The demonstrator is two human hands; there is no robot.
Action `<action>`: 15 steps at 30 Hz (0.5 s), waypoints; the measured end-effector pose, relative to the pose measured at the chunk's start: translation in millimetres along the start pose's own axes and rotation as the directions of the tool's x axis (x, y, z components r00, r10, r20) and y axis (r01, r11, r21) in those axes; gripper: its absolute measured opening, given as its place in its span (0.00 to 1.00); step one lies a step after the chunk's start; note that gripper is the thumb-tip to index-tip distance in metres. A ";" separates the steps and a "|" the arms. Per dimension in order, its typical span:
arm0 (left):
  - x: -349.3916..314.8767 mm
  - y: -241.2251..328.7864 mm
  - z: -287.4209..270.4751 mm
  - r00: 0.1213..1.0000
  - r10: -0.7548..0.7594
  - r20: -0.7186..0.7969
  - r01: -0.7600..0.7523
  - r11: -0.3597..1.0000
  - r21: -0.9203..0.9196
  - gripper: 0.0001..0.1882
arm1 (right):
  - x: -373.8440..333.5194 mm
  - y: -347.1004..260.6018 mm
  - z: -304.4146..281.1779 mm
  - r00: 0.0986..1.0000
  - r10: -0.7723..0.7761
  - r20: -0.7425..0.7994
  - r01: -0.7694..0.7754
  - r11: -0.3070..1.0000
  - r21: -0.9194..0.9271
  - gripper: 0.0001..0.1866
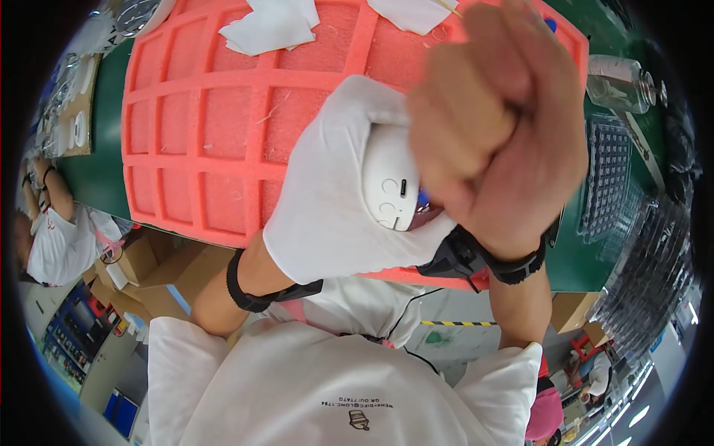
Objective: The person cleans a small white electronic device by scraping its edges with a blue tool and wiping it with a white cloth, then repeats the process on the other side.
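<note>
My left hand [320,186], in a white glove, is closed round a white rounded device [383,167] with a small dark port slot in its face. It holds the device above a pink foam tray [223,123]. My bare right hand [506,141] is curled just beside and over the device, its fingers bent in and blurred by motion. Whatever those fingers grip is hidden. A small blue and dark reddish part shows between the device and the right hand. Near the right fingertips, a thin stick [448,8] crosses a white cloth [413,13].
White wipes [275,28] lie on the tray's far side. On the green table [104,178] at right are a clear glass bottle [619,83], a clear compartment tray [606,175] and stacked plastic trays [651,260]. Cardboard boxes [167,279] stand lower left. Another person [63,245] works at far left.
</note>
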State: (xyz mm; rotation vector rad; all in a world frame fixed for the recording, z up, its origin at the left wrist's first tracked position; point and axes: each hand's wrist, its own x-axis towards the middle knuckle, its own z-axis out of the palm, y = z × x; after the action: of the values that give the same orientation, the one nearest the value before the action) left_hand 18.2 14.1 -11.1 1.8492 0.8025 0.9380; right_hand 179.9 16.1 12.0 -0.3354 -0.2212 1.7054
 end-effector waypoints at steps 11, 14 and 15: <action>-2.5 4.8 -6.5 0.989 -0.128 0.072 0.134 0.987 -0.091 0.31 | 15.0 -1.6 -30.2 0.923 0.007 0.384 0.037 0.994 -0.108 0.11; 0.7 -12.6 -8.4 0.992 -0.003 0.123 0.001 1.000 0.012 0.33 | 13.6 -5.5 -33.9 0.884 0.044 0.466 -0.009 0.997 -0.078 0.09; 0.9 -17.3 -12.0 0.970 0.023 0.243 -0.034 0.999 0.039 0.35 | 12.3 -5.2 -33.9 0.884 0.042 0.466 -0.008 0.997 -0.076 0.09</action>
State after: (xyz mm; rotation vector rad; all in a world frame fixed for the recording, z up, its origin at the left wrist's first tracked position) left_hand 5.9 26.7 -22.6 1.9718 0.6515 0.6983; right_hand 194.7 27.7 -19.2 0.0306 -0.6374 1.7869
